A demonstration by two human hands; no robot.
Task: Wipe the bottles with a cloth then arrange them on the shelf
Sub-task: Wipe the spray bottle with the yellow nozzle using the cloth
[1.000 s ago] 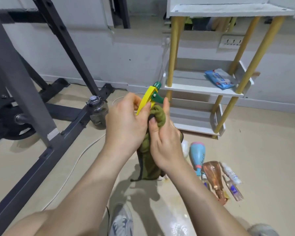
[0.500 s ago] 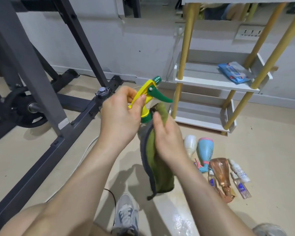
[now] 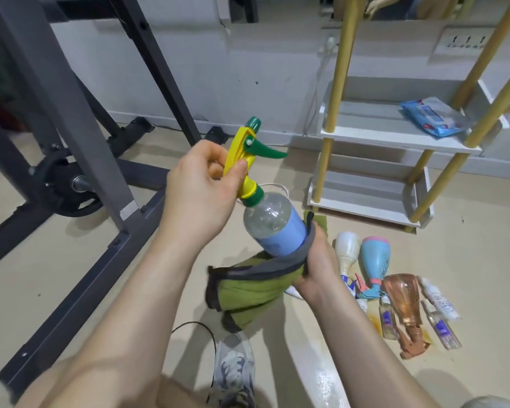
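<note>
On your left stands a dark grey steel frame [image 3: 71, 113], its base bars lying on the beige floor [image 3: 468, 260]. A black weight plate [image 3: 68, 184] sits low behind it. A white cable [image 3: 315, 94] hangs down the grey wall [image 3: 233, 69], and a wall socket [image 3: 465, 42] is further right. Below you is a grey shoe [image 3: 233, 369], with a thin black cord [image 3: 193, 323] looping just beside it. At your upper right lies a blue packet [image 3: 433, 116].

Grey lace-up sneaker [image 3: 233, 368], bare forearms [image 3: 136, 301]

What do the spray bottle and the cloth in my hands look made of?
Spray bottle: probably clear glossy plastic, see-through at the shoulder with highlights. Cloth: soft matte fabric, maybe microfibre; it drapes and folds limply.
</note>
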